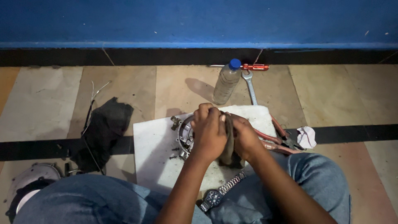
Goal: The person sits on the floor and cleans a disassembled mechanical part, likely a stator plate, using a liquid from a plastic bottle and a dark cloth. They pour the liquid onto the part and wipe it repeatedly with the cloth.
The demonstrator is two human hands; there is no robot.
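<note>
The left hand [208,132] and right hand [245,139] are pressed together over a round metal housing [185,136] on a white board [155,155] — both closed on a dark rag [228,147] between them (fingers curled). A capped clear bottle [226,81] is stood upright behind — contents cannot be told.

Left hand [208,130] and right hand [245,139] pressed together over a round metal part [185,135], a dark rag [229,145] pinched between them. The part lies on a white mat [155,153] on the tiled floor [49,99]. Just right of the grip: red-handled pliers [278,137] and a crumpled white tissue [306,137]. Beyond the grip: plastic bottle [226,82], wrench [250,86], red screwdriver [253,66]. Below it: a wristwatch [217,193]. Well left: black cloth [103,132].
</note>
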